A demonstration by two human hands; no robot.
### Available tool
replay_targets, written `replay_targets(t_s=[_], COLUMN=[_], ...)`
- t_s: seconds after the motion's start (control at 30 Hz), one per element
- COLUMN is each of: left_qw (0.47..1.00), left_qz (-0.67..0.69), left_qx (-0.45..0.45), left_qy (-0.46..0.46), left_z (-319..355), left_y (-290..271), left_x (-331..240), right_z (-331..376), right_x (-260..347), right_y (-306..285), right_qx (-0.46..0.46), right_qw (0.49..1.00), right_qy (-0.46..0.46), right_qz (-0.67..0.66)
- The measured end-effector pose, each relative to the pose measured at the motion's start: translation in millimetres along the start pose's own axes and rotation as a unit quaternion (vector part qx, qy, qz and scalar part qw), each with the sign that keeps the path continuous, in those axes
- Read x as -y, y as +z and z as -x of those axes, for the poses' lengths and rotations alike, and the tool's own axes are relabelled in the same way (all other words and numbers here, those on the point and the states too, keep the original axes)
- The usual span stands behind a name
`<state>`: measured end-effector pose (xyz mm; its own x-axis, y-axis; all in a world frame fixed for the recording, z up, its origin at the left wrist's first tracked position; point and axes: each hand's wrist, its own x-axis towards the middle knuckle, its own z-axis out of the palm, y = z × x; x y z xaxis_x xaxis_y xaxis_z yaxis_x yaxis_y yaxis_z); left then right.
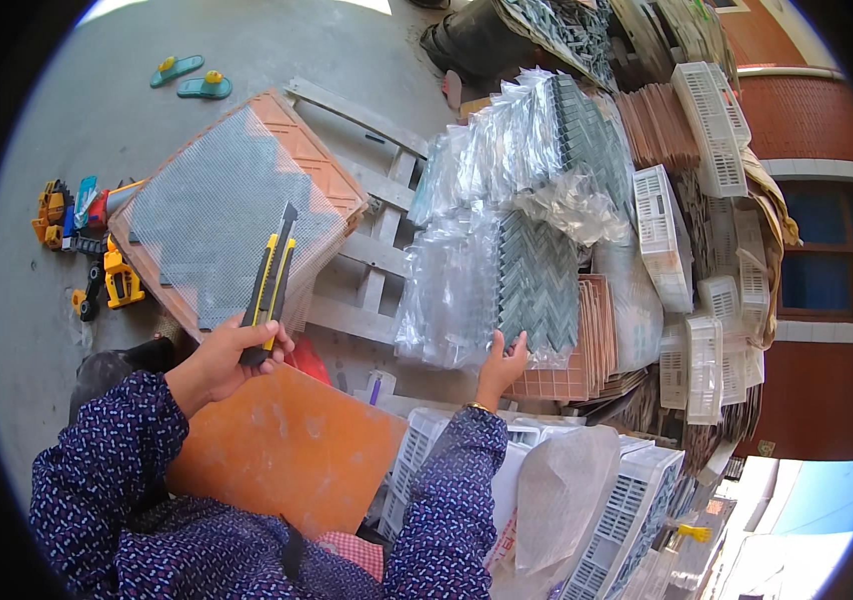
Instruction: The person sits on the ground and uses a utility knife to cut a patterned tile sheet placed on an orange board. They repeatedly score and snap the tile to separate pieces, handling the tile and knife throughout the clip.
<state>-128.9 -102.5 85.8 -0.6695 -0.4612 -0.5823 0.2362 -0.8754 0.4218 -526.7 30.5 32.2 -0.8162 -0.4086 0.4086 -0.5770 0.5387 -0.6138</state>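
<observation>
Hands (230,362) at cutter (268,290) and tiles (539,275)

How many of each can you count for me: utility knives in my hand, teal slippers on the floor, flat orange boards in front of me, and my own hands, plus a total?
Utility knife, black and yellow: 1
Teal slippers: 2
Orange board: 1
Hands, left hand and right hand: 2
Total: 6
</observation>
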Motion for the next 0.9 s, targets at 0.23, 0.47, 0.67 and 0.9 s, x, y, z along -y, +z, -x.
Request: replay_targets(t_s=[0.23,0.47,0.67,0.9], left_qw=[1.000,1.000,1.000,0.999], left_qz=[-0.008,-0.004,-0.008,-0.003], left_qx=[-0.005,0.010,0.011,0.046], left_qy=[-0.004,-0.001,-0.009,-0.007], left_z=[0.2,3.3,7.8,10.3], left_y=[-3.9,0.5,-0.9,-4.2], left_x=[2.4,0.2,-0.3,-4.1], right_z=[14.3,23.0,66.2,2.0], right_x=[4.3,-10.5,7.0,15.3], right_y=[-10.6,-28.3,-39.6,-21.0], right_qx=[0.043,0.035,0.068,0.037], right_qw=[0.999,0.985,0.992,0.998], right_qy=[-0.015,0.096,0.086,0.014], right_qz=[0.019,-0.140,-0.069,0.048])
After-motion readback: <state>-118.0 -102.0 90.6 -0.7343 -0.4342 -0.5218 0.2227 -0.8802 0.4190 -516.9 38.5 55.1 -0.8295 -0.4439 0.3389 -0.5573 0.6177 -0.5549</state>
